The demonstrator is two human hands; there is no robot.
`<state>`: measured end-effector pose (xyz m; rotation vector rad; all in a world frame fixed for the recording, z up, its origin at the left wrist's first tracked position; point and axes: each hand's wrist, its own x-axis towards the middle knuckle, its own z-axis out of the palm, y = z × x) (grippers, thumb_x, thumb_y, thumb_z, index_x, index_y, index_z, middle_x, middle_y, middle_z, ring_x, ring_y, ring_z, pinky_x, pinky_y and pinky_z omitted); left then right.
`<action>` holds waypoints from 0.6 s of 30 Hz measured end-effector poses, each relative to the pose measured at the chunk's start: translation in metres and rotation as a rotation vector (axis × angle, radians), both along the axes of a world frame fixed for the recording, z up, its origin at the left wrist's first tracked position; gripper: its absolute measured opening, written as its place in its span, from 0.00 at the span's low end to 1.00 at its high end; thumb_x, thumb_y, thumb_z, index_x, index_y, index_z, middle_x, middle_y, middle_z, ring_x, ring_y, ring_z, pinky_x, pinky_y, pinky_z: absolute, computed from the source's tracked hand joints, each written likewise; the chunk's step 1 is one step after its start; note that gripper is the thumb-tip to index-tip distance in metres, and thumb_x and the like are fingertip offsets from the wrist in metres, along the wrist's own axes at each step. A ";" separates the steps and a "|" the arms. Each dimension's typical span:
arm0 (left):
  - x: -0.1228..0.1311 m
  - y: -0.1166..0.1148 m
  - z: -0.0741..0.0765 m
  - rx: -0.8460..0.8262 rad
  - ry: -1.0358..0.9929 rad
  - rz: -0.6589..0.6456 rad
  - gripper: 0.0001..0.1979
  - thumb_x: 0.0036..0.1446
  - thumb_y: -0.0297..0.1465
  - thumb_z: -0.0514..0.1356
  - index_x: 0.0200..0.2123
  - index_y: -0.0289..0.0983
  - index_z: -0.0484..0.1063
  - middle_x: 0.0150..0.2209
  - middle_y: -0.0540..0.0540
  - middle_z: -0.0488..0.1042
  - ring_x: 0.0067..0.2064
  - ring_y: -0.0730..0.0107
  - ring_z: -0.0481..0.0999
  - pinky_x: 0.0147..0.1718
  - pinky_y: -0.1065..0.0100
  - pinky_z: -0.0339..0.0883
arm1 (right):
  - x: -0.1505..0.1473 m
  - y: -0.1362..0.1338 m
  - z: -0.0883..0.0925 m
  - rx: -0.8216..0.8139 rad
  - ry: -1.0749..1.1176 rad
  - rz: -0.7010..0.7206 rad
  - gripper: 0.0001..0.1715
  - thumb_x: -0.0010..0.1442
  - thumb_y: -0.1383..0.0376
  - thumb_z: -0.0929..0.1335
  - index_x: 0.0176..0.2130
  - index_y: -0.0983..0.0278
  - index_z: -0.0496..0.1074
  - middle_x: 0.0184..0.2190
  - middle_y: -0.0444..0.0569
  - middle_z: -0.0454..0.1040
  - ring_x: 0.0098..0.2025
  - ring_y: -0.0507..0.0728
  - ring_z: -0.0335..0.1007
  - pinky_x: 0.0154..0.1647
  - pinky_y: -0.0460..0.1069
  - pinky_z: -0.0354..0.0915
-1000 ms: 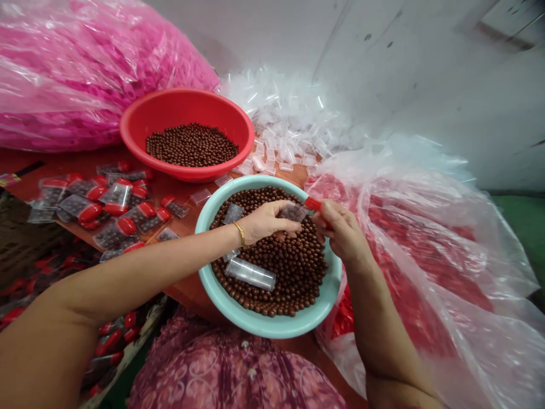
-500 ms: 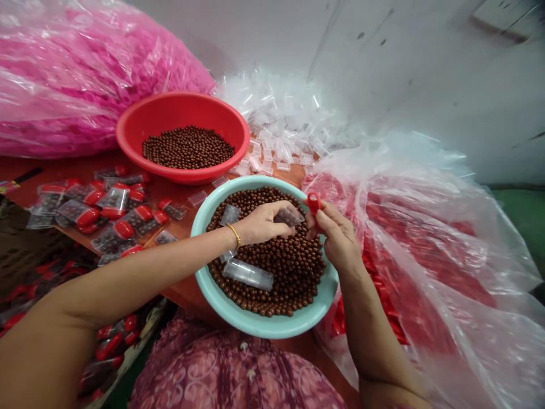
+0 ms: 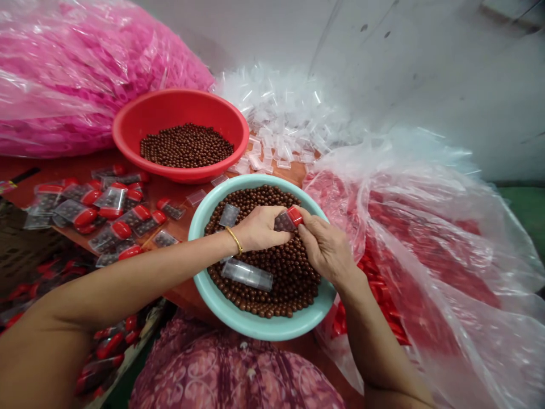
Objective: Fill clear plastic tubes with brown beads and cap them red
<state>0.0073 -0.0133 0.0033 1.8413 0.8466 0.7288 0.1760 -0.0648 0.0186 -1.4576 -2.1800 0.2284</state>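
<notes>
Over the light-blue basin (image 3: 264,330) of brown balls (image 3: 281,272), my left hand (image 3: 259,228) is closed round a small clear plastic container (image 3: 283,222) with brown balls inside. My right hand (image 3: 326,244) pinches a red cap (image 3: 294,215) that sits at the container's open end. Whether the cap is fully seated I cannot tell. Below my left hand a clear empty container (image 3: 247,275) lies on the balls, and another clear piece (image 3: 229,215) rests behind my wrist.
A red basin (image 3: 181,102) of brown balls stands behind. Filled red-capped containers (image 3: 113,201) lie at left, more in a crate (image 3: 110,346) below. Clear containers (image 3: 281,125) are heaped by the wall. Plastic bags hold pink parts (image 3: 93,74) and red caps (image 3: 383,289).
My right hand has moved left and down, bringing the red cap onto the end of the filled container. My left hand has stayed nearly in place, still holding the container.
</notes>
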 end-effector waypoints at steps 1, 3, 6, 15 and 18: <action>0.000 0.000 0.001 0.002 0.019 0.004 0.04 0.42 0.28 0.57 0.23 0.35 0.63 0.21 0.56 0.61 0.24 0.78 0.60 0.24 0.74 0.54 | 0.000 -0.001 0.000 0.017 -0.035 0.006 0.24 0.64 0.62 0.57 0.58 0.62 0.64 0.41 0.53 0.76 0.41 0.57 0.74 0.44 0.52 0.69; 0.000 -0.001 0.004 -0.015 0.051 0.002 0.04 0.42 0.28 0.57 0.22 0.35 0.62 0.20 0.55 0.61 0.24 0.77 0.60 0.23 0.73 0.53 | 0.002 -0.002 0.000 0.044 -0.078 0.023 0.25 0.65 0.62 0.56 0.58 0.61 0.63 0.40 0.52 0.76 0.39 0.57 0.74 0.42 0.51 0.70; 0.000 -0.002 0.007 -0.027 0.097 -0.020 0.04 0.40 0.28 0.57 0.22 0.36 0.63 0.19 0.55 0.63 0.23 0.76 0.61 0.23 0.73 0.53 | 0.004 -0.004 0.000 0.059 -0.122 0.052 0.25 0.65 0.63 0.56 0.60 0.61 0.61 0.40 0.53 0.77 0.38 0.57 0.75 0.39 0.50 0.70; 0.000 -0.002 0.003 0.030 0.278 -0.025 0.04 0.39 0.28 0.58 0.20 0.36 0.63 0.20 0.53 0.65 0.23 0.74 0.62 0.22 0.72 0.52 | 0.002 -0.008 -0.009 0.037 -0.251 0.164 0.28 0.64 0.62 0.55 0.58 0.73 0.62 0.31 0.57 0.77 0.30 0.58 0.73 0.31 0.51 0.70; 0.004 0.000 0.000 -0.039 0.148 -0.026 0.05 0.39 0.28 0.58 0.21 0.36 0.62 0.20 0.54 0.64 0.24 0.75 0.62 0.22 0.73 0.52 | 0.000 -0.003 -0.004 0.039 -0.106 0.099 0.25 0.63 0.59 0.57 0.51 0.70 0.70 0.31 0.56 0.77 0.30 0.58 0.73 0.31 0.50 0.69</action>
